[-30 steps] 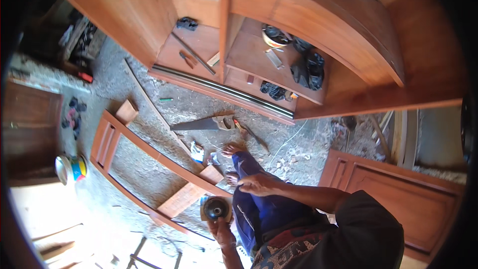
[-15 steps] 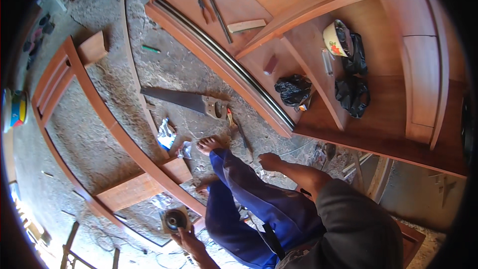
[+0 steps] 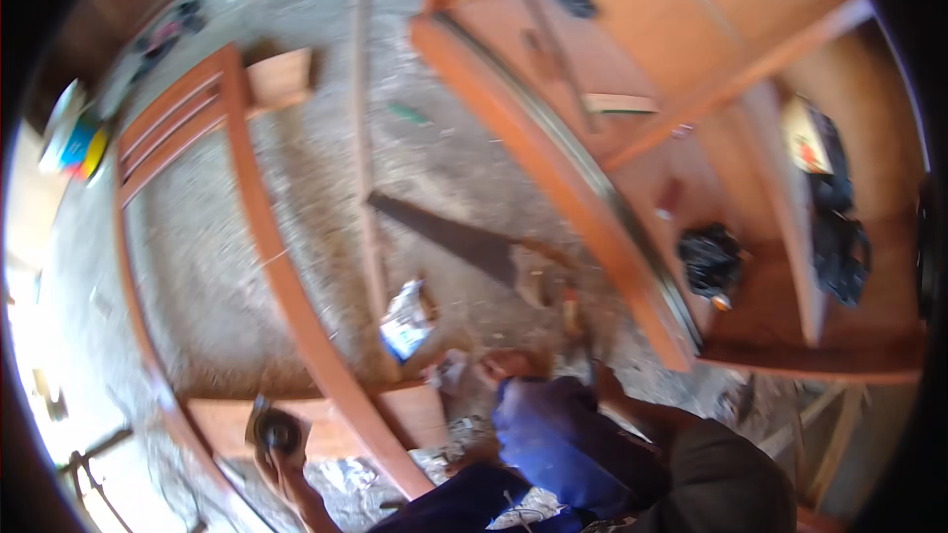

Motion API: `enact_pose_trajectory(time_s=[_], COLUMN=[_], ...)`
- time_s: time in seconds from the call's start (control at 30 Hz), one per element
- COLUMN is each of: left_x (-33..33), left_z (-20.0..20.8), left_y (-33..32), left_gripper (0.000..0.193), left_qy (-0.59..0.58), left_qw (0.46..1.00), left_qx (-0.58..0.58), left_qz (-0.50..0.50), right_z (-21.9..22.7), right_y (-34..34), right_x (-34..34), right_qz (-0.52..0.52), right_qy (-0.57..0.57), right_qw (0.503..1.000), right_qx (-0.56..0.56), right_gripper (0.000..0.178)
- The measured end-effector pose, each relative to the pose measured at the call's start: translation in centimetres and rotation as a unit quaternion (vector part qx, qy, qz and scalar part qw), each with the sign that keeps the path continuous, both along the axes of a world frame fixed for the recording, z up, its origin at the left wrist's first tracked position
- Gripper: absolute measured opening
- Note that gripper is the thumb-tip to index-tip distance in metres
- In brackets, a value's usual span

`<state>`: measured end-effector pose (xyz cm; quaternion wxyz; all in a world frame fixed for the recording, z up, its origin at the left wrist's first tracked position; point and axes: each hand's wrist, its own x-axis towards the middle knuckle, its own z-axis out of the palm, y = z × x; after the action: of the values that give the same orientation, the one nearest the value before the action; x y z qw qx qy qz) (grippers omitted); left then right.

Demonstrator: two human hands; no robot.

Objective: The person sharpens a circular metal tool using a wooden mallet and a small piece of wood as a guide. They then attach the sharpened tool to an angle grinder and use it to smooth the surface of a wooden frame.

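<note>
Head view: a round tool [image 3: 276, 431] is gripped by left-hand fingers [image 3: 269, 462] over the unfinished frame [image 3: 272, 266]; the right hand's fingers cannot be told.

Daylit, motion-blurred, fisheye-warped, left-edge glare.

The view was motion-blurred. The left hand [image 3: 281, 469] gripped a round, dark tool [image 3: 274, 429], its kind not clear, over the lower rail of a reddish wooden frame [image 3: 262, 227] lying on the dusty concrete floor [image 3: 197, 276]. The right hand [image 3: 604, 385] hung by the blue-trousered knee [image 3: 553, 434], whether closed or not unclear. A handsaw [image 3: 444, 237] lay on the floor between the frame and a large wooden cabinet [image 3: 592, 197] lying open, with dark cloths [image 3: 709, 259] in its compartments. A crumpled packet [image 3: 407, 321] lay just beside the frame's rail.
</note>
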<state>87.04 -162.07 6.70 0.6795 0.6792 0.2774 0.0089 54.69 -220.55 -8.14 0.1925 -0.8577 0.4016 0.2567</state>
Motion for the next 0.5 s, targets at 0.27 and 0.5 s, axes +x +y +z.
enact_pose_trajectory(time_s=[0.27, 0.5], left_x=[3.0, 0.1], left_z=[-5.5, -9.8], left_y=[6.4, 8.5], left_gripper=[0.029, 0.032], left_qy=[-0.078, -0.018], left_qw=[0.996, 0.994], left_qx=[-0.004, -0.091], left_qz=[-0.039, -0.058], right_z=[-4.1, 5.0], right_y=[-5.3, -9.9], right_x=[-2.1, 3.1], right_qz=[0.078, 0.337], right_qy=[-0.006, -0.154], right_qw=[0.995, 0.919], right_qx=[-0.062, -0.139], right_gripper=[0.046, 0.049])
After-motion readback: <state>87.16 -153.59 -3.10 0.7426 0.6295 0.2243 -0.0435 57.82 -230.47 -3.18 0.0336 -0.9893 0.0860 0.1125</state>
